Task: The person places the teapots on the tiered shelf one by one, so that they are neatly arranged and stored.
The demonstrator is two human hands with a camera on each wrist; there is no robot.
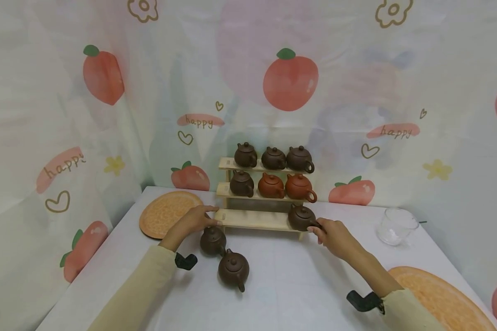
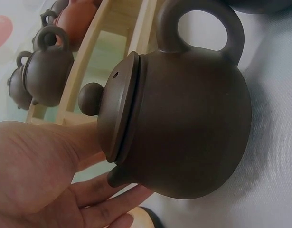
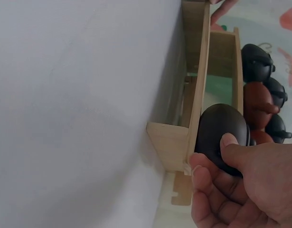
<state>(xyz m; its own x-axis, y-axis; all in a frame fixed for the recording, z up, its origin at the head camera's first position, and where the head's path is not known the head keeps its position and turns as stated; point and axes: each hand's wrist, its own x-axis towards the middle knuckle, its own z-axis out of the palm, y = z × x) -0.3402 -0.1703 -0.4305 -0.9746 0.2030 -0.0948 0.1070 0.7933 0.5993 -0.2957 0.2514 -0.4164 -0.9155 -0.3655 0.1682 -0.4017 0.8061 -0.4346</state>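
Two hands work at a wooden rack (image 1: 248, 219) of three stepped shelves standing at the far side of a white table (image 1: 306, 280). The right hand (image 1: 333, 235) grasps a dark pot (image 1: 301, 217) by its handle at the right end of the bottom shelf; in the right wrist view the thumb and curled fingers (image 3: 217, 190) close round the pot's body, which sits on the shelf board. The left hand (image 1: 193, 219) rests relaxed, fingers extended, with its fingertips touching the left end of the bottom shelf; it holds nothing. Just near of that hand a second dark pot (image 1: 213, 240) stands upright on the table, and the left wrist view shows the fingers (image 2: 112, 202) lying beside its spout. A third dark pot (image 1: 234, 269) stands nearer still, close beside the second. The middle shelf carries one dark pot and two red pots (image 1: 286, 186); the top shelf carries three dark pots (image 1: 273, 157). An orange mat (image 1: 165, 212) lies at the far left of the table, a glass cup (image 1: 396, 225) at the far right, and another orange mat (image 1: 439, 294) at the near right.
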